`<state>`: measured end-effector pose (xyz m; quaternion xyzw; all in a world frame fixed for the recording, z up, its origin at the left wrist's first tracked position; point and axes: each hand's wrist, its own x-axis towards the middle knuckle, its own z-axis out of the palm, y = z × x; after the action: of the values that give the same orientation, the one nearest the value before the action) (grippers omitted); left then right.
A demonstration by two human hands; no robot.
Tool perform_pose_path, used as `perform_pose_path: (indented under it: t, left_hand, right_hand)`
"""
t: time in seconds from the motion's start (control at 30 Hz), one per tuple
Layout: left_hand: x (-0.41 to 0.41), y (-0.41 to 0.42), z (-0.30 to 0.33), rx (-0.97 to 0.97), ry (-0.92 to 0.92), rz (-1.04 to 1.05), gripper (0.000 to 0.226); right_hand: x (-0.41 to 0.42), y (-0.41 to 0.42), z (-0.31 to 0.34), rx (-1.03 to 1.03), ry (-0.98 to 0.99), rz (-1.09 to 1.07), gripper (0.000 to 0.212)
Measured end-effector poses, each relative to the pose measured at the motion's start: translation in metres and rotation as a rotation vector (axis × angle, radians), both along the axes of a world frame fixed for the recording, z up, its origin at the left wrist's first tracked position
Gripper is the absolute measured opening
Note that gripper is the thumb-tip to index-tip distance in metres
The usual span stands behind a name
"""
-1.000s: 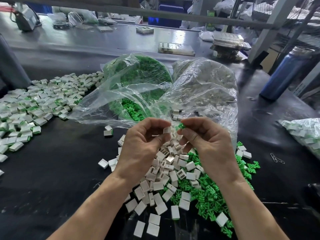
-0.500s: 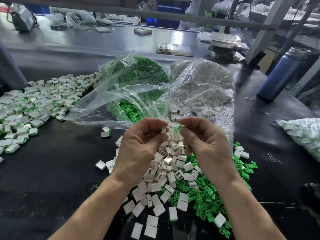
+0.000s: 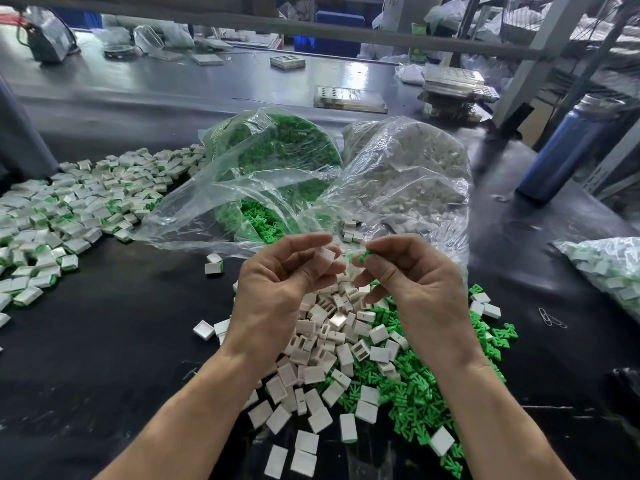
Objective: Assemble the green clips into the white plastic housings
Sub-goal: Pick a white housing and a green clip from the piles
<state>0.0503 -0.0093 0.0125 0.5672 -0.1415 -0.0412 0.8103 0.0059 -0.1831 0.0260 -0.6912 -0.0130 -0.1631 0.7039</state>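
My left hand (image 3: 280,289) pinches a small white plastic housing (image 3: 325,258) between thumb and fingers. My right hand (image 3: 412,282) pinches a green clip (image 3: 360,258) at its fingertips, a short gap to the right of the housing. Both hands hover above a loose pile of white housings (image 3: 332,341) that lies on the black table. A heap of green clips (image 3: 422,403) spreads to the right of that pile, under my right forearm.
Two open clear bags lie behind my hands, one of green clips (image 3: 277,157) and one of white housings (image 3: 415,168). Finished pieces (image 3: 69,209) cover the table's left. A blue bottle (image 3: 568,147) stands far right, another bag (image 3: 609,268) at the right edge.
The green clip has come back into sight in my right fingertips, and the housing shows more fully in my left fingers. Both hands stay over the white pile.
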Motion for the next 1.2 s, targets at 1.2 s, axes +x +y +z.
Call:
perform_pose_path:
  t: [1.2]
  left_hand:
    - [-0.0003,-0.0024,-0.0075,0.166,-0.125,-0.135,0.011]
  right_hand:
    - [-0.0024,0.006,0.0058,0.062,-0.018,0.016,0.019]
